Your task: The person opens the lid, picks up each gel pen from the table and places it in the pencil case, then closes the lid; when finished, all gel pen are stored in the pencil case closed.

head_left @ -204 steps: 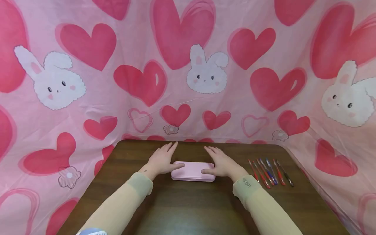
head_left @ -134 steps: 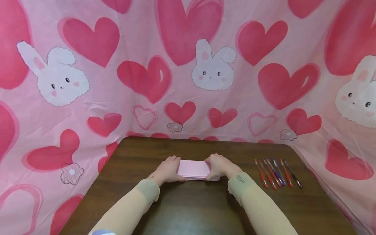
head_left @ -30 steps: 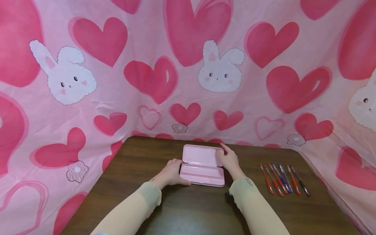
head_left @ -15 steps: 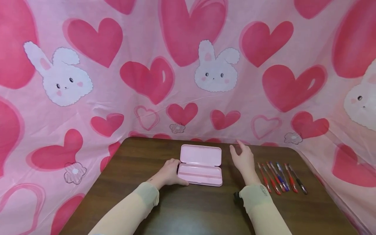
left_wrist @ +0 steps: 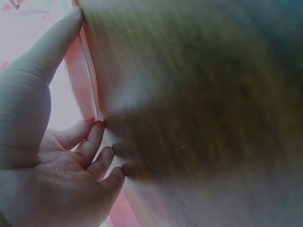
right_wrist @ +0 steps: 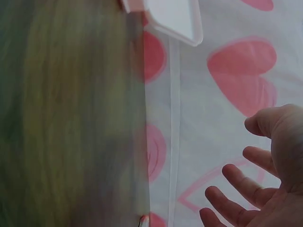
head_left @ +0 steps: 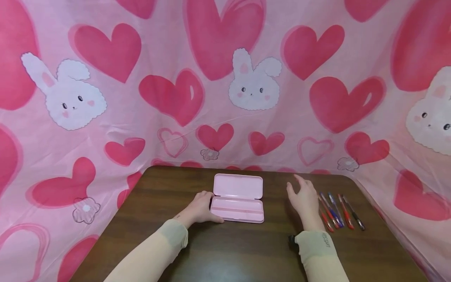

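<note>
A pink pencil case lies on the table with its lid folded back, and nothing is in its compartments. My left hand holds the left end of the case, thumb along the front edge. In the left wrist view, the thumb and fingertips bracket the rim of the case. My right hand hovers between the case and a row of pens, fingers spread and holding nothing. Several gel pens, red, blue and black, lie side by side to its right; the hand and forearm partly cover the leftmost.
The dark wooden table has rounded back corners. A pink cloth with hearts and rabbits hangs round its back and sides. A small black object shows at my right wrist.
The closed pencil case was gripped by both hands and has been opened. My right hand has let go of the lid and moved right towards the pens; my left hand stays at the case.
</note>
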The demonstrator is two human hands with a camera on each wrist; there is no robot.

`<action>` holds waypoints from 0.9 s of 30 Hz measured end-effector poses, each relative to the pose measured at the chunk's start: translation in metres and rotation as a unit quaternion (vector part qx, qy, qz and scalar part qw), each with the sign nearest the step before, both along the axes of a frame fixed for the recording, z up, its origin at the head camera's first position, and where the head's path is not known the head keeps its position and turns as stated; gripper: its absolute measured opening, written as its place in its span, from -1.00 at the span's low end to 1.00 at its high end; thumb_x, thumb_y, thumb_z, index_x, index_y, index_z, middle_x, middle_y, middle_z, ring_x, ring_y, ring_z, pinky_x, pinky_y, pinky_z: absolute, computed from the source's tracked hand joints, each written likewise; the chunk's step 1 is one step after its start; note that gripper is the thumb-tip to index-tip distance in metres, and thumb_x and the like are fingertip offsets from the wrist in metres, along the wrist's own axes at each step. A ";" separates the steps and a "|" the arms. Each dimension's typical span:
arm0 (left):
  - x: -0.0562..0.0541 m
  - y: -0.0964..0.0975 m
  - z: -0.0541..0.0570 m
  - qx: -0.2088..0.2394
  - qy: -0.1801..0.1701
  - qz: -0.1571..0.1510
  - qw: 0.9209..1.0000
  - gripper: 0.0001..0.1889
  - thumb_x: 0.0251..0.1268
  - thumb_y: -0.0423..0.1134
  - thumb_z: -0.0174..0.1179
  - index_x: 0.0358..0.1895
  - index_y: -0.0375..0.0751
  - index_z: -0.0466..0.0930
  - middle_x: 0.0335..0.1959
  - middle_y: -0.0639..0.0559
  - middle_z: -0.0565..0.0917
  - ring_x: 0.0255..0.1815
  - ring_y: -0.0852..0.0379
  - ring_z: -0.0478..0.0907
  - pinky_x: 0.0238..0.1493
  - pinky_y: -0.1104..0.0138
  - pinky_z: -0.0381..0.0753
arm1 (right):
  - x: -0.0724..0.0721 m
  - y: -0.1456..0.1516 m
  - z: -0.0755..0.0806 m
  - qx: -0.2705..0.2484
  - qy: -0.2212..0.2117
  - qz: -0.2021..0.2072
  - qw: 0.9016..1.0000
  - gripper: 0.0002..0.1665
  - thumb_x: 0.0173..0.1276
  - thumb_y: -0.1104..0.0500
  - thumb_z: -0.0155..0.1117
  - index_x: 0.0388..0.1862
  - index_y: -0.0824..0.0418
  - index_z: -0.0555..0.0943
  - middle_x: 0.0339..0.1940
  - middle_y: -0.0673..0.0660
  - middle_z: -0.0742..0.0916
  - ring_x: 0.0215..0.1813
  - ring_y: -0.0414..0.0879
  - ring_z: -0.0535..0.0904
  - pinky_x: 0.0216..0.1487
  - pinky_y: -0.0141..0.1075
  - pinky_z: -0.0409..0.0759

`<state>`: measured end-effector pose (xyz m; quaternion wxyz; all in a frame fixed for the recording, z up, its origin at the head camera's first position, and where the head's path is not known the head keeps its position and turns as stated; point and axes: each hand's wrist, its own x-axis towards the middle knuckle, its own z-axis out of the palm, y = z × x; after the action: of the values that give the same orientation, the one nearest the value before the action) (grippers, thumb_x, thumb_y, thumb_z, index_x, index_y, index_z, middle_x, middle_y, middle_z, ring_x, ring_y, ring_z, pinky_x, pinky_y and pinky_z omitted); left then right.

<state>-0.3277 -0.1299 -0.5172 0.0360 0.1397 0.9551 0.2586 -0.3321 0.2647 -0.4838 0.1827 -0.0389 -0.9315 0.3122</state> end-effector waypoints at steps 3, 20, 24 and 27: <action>0.000 0.000 -0.001 0.001 -0.008 0.004 1.000 0.09 -0.19 0.32 0.76 0.38 -0.26 0.54 0.29 -0.13 0.62 0.40 -0.12 0.46 0.54 -0.06 0.55 | 0.002 0.007 0.000 0.007 -0.002 -0.009 1.000 -0.30 0.70 -0.14 0.14 0.65 0.16 0.45 0.54 0.53 0.52 0.48 0.57 0.50 0.41 0.50 0.48; -0.001 -0.002 0.005 -0.005 -0.005 0.007 1.000 0.07 -0.20 0.31 0.77 0.35 -0.27 0.56 0.22 -0.11 0.62 0.35 -0.10 0.48 0.49 -0.03 0.58 | 0.022 0.072 0.003 -0.014 -0.013 -0.100 0.995 -0.33 0.71 -0.13 0.08 0.59 0.24 0.49 0.50 0.60 0.50 0.49 0.61 0.41 0.50 0.48 0.37; -0.001 -0.001 0.004 -0.002 -0.014 0.009 1.000 0.08 -0.18 0.32 0.76 0.38 -0.26 0.54 0.25 -0.11 0.61 0.37 -0.09 0.47 0.52 -0.03 0.58 | 0.029 0.087 0.000 -0.019 -0.005 -0.123 0.992 -0.34 0.70 -0.10 0.07 0.56 0.27 0.50 0.46 0.60 0.54 0.48 0.59 0.43 0.49 0.46 0.38; 0.000 0.000 0.002 0.000 -0.016 0.008 1.000 0.09 -0.18 0.33 0.76 0.38 -0.26 0.54 0.26 -0.11 0.61 0.37 -0.09 0.47 0.52 -0.04 0.58 | 0.035 0.097 -0.003 -0.020 -0.005 -0.137 0.990 -0.35 0.69 -0.07 0.08 0.53 0.30 0.52 0.42 0.60 0.56 0.48 0.57 0.44 0.49 0.44 0.38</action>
<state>-0.3276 -0.1297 -0.5148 0.0496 0.1282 0.9556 0.2607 -0.2971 0.3617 -0.4872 0.2180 -0.1720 -0.9117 0.3029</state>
